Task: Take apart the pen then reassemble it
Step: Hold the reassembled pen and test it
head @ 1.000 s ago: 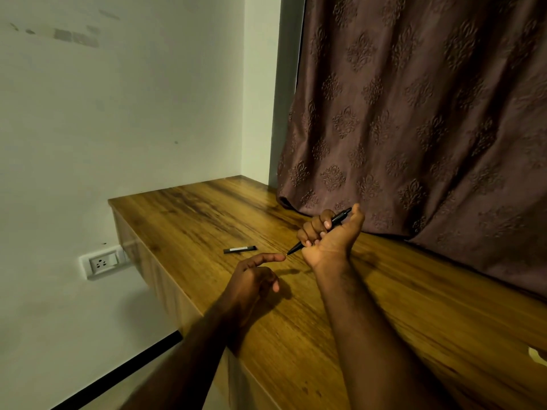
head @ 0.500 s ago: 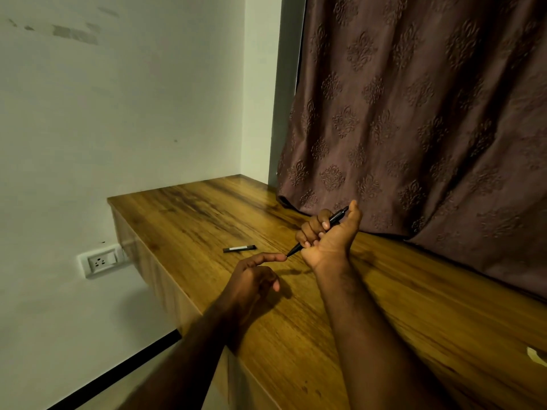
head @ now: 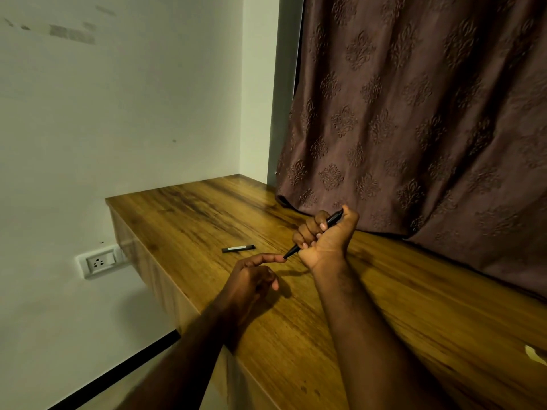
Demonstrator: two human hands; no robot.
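The right hand (head: 325,247) was raised above the counter (head: 384,321) with its palm toward the camera, fingers and thumb curled round a black pen (head: 334,218). The pen was tilted, its upper end by the thumb and its tip pointing down and to the left. Its middle stretch was hidden behind the gripping fingers, so only the two ends showed.

The left hand (head: 251,279) was just above the counter, near its front edge. Its forefinger (head: 266,258) was stretched straight and touching the pen's tip. This was a touch, not a grip. Its other fingers were loosely curled under, and the palm was turned away and hidden.

A short dark tube (head: 238,248) lay flat on the counter just beyond the left hand, apart from both hands. Whether it was the cap or another part was unclear.

A patterned brown curtain (head: 414,128) draped onto the counter's back edge. A wall socket (head: 99,261) sat on the wall beside the counter's left end. A pale scrap (head: 535,353) was cut off at the right border.
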